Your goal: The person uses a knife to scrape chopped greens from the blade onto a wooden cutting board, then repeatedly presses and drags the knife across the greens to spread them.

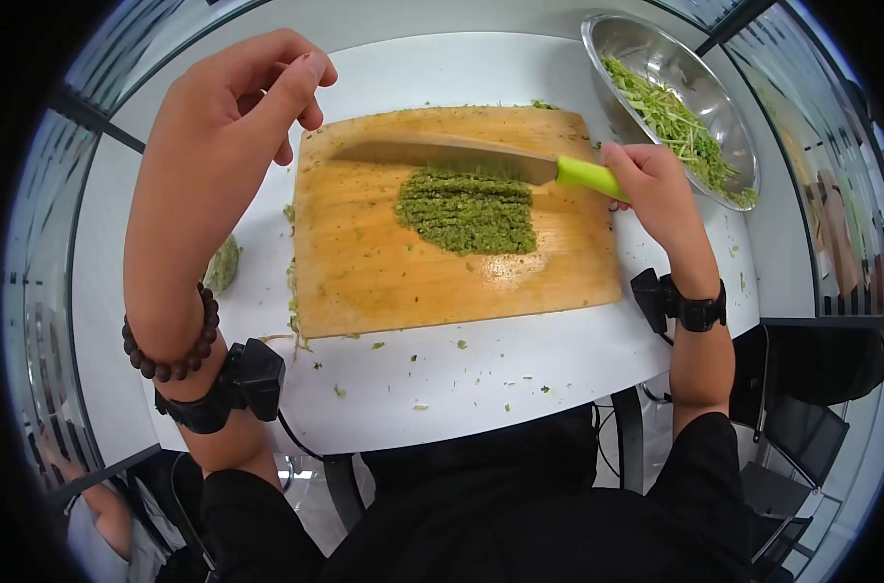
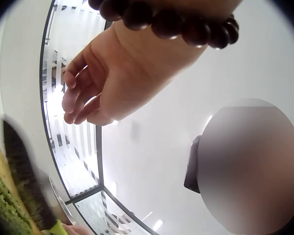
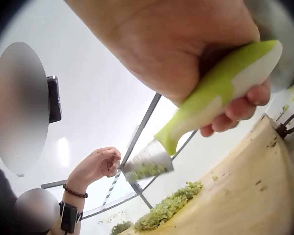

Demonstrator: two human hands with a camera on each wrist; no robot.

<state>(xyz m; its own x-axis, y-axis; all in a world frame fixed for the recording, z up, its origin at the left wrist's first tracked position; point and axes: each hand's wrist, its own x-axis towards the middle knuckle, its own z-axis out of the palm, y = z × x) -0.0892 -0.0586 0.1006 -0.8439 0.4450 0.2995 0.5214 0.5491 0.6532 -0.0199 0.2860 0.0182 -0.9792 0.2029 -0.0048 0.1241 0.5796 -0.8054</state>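
My right hand [image 1: 656,189] grips the green-and-white handle of a kitchen knife [image 1: 442,154]. Its long blade points left over the far part of a wooden cutting board [image 1: 345,282], with green bits stuck to it in the right wrist view. Just below the blade lies a flat mound of finely chopped green vegetable [image 1: 466,214]. My left hand [image 1: 233,107] is raised above the board's far left corner, near the knife tip, its fingers loosely bent and nothing in them.
A steel bowl [image 1: 607,73] of shredded greens stands at the back right. Left of the board, partly behind my forearm, is a round green vegetable [image 1: 222,267]. Green scraps [image 1: 461,345] dot the white table [image 1: 423,389]. Glass partitions and chairs surround it.
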